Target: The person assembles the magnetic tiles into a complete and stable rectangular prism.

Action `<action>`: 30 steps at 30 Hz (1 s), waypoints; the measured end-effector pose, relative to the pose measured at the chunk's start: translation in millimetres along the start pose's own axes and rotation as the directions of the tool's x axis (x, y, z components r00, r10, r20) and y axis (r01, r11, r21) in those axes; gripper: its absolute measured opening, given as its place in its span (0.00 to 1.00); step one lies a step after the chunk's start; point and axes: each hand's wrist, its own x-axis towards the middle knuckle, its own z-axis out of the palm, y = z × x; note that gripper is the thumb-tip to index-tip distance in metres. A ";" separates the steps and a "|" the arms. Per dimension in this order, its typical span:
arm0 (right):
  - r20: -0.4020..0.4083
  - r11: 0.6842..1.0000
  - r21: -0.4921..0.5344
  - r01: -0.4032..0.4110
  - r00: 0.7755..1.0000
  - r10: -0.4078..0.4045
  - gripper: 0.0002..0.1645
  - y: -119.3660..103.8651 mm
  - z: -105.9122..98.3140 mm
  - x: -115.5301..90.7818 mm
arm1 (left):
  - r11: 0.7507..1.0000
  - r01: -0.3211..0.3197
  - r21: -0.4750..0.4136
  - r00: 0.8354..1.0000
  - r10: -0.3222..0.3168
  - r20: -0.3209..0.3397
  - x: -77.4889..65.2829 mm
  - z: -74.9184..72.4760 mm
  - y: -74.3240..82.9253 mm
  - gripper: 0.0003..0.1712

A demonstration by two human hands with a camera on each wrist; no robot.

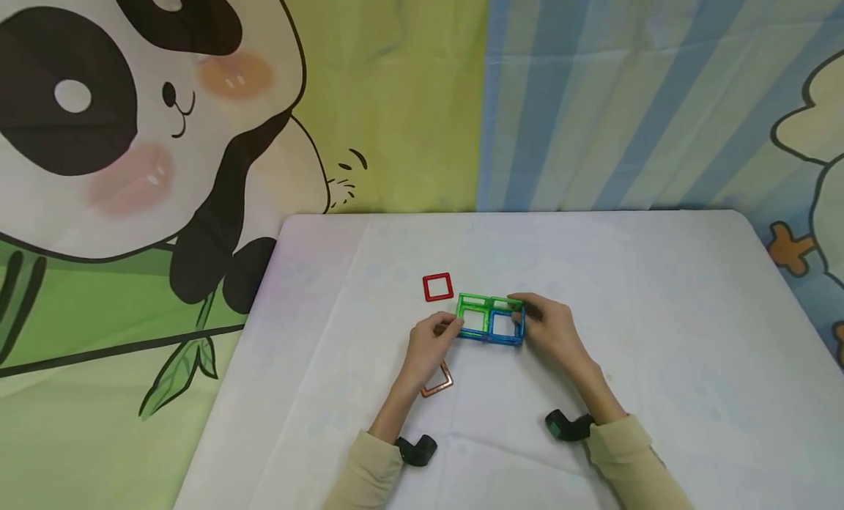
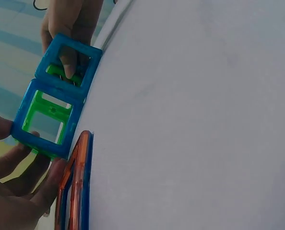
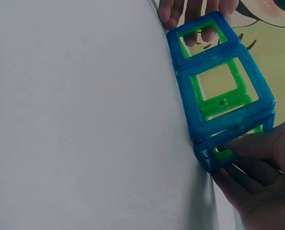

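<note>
A small block of joined magnetic tiles, with green square frames [image 1: 489, 300] at the back and blue frames [image 1: 489, 338] in front, is held up between both hands at the table's middle. My left hand [image 1: 425, 345] pinches its left end, thumb and fingers on either side of the edge. My right hand [image 1: 557, 338] grips the right end; in the right wrist view its thumb reaches over a blue end tile [image 3: 219, 139]. Beside the left hand lies a copper-coloured tile [image 1: 439, 389], partly hidden by that hand in the head view. The left wrist view adds a blue edge along it.
A red square tile [image 1: 438, 299] lies behind and left of the block. The white-covered table [image 1: 692, 312] ends at a panda-printed cloth [image 1: 395, 129] behind. Black cameras [image 1: 417, 451] sit on both wrists.
</note>
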 end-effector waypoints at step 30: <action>0.353 0.985 0.169 0.039 0.930 -0.098 0.52 15.6 -25.0 0.9 | 0.999 0.034 0.004 0.998 -0.034 0.052 -0.7 -1.1 -6.4 0.21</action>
